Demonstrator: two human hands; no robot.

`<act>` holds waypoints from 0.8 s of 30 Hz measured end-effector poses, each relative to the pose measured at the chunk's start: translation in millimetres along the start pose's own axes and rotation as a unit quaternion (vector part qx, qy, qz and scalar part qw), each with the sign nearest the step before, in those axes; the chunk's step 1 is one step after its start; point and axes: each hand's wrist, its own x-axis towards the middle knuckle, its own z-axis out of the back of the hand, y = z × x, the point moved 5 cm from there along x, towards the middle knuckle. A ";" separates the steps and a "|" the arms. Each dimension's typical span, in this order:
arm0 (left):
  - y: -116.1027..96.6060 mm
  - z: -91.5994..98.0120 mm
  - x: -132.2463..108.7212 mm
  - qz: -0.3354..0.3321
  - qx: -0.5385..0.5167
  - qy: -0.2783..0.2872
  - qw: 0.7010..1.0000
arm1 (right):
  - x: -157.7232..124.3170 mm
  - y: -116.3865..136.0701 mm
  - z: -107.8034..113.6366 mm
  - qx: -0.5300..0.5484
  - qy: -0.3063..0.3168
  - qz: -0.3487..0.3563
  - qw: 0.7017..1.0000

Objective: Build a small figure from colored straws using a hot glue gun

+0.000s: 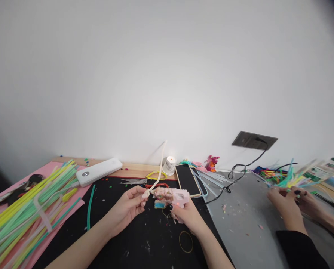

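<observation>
My left hand point(129, 205) pinches the curled lower end of a white pipe cleaner point(161, 160), whose long stem rises toward the wall. In my right hand point(189, 216) is a pink hot glue gun point(180, 195), gripped by its handle. The gun's nozzle points left, close to the curled end; whether they touch I cannot tell. Just behind the hands lie scissors with yellow handles point(155, 175) and a red-handled pair point(158, 185), partly hidden. A teal pipe cleaner point(91, 207) rests on the black mat point(144, 244) left of my left hand.
Bundled pipe cleaners point(37, 205) cover pink paper on the left, near a white power bank point(99, 171). Behind stand an upturned paper cup point(169, 165) and a phone point(187, 180). A black cord point(234, 183) runs from the wall socket. Another person's hands point(290, 203) work at right.
</observation>
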 end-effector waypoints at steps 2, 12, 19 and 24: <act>-0.6 -0.2 -0.6 -0.001 0.001 0.001 1.000 | -0.5 1.4 -0.5 -0.004 0.005 -0.001 1.000; 0.6 1.0 0.0 -0.010 -0.002 0.008 1.000 | 1.4 -1.5 0.2 -0.008 0.012 0.007 1.000; 0.5 3.4 1.4 -0.004 -0.002 -0.009 1.000 | -1.0 1.3 -0.8 -0.006 0.012 0.002 1.000; 1.2 5.0 1.4 -0.003 -0.007 -0.018 1.000 | -2.1 3.4 -2.0 -0.013 0.017 0.005 1.000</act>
